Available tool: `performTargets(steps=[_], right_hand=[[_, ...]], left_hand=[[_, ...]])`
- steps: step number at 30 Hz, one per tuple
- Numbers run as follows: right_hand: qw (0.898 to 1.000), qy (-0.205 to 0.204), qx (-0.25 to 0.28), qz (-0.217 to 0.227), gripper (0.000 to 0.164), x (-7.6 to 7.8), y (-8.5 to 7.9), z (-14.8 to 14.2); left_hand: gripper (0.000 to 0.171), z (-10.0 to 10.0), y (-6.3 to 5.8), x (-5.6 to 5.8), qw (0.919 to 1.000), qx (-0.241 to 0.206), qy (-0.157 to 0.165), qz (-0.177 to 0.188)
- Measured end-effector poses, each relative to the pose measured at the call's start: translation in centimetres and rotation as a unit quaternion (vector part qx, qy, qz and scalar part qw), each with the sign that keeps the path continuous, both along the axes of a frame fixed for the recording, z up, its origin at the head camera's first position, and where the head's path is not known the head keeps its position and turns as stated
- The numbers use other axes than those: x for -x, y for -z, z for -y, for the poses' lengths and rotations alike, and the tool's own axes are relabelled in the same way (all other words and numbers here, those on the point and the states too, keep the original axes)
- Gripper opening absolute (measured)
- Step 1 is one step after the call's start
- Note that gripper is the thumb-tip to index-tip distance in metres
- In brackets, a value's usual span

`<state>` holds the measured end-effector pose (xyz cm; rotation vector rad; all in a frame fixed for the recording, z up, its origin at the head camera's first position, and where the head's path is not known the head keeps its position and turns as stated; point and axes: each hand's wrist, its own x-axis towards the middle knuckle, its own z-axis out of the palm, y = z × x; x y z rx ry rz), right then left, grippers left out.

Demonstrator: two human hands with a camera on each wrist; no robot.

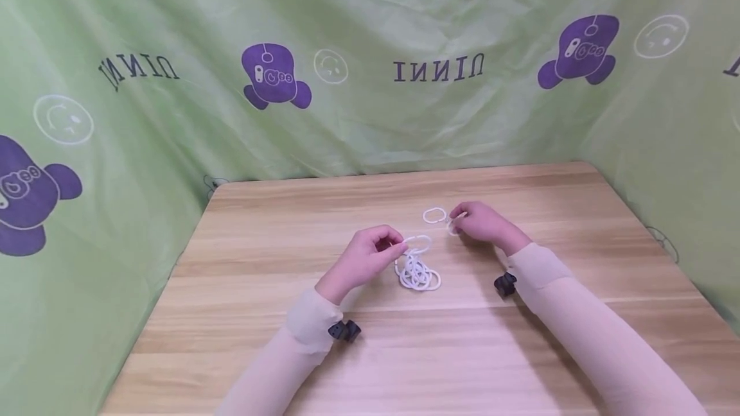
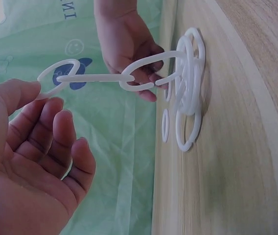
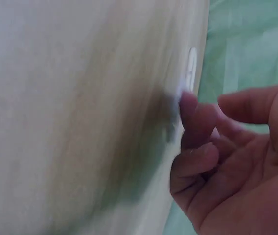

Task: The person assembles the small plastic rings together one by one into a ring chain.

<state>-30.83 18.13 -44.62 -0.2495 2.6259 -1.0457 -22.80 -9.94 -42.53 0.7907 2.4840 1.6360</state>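
My left hand pinches the end link of a white plastic chain between thumb and fingertips. From the pinch, a few joined links stretch to the tangled chain pile on the table, as the left wrist view shows. Farther right, my right hand is low at the tabletop with its fingertips at a loose white oval link, partly hidden by them. The right wrist view shows that thumb held apart from the bent fingers. Another loose oval link lies just left of the right hand.
The wood-grain table bears the links. A green curtain with purple figures hangs along its back and sides. Small black devices are strapped at both wrists over the pale sleeves.
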Motion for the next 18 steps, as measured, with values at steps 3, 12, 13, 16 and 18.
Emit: performTargets(steps=[3, 12, 13, 16, 18], right_hand=[[1.0, -0.026, 0.0, 0.014, 0.028, -0.5, -0.4, 0.2], [0.993, -0.1, -0.041, -0.057, 0.038, -0.8, -0.6, 1.0], [0.992, -0.106, -0.047, -0.055, 0.039, -0.8, -0.5, 1.1], [0.989, -0.119, -0.07, -0.053, 0.035, -0.9, -0.3, 1.1], [0.987, -0.12, -0.091, -0.06, 0.029, -0.9, -0.3, 1.0]], left_hand=[[0.008, -0.1, 0.0, 0.0, 1.0, 0.002, 0.001, 0.002], [0.009, -0.1, -0.2, -0.1, 0.9998, 0.001, 0.001, 0.018], [0.01, -0.1, -0.2, -0.1, 0.9998, 0.0, 0.0, 0.02], [0.011, -0.1, -0.2, -0.1, 0.9998, 0.003, -0.003, 0.019], [0.01, -0.1, -0.3, -0.1, 0.9998, 0.006, -0.003, 0.017]])
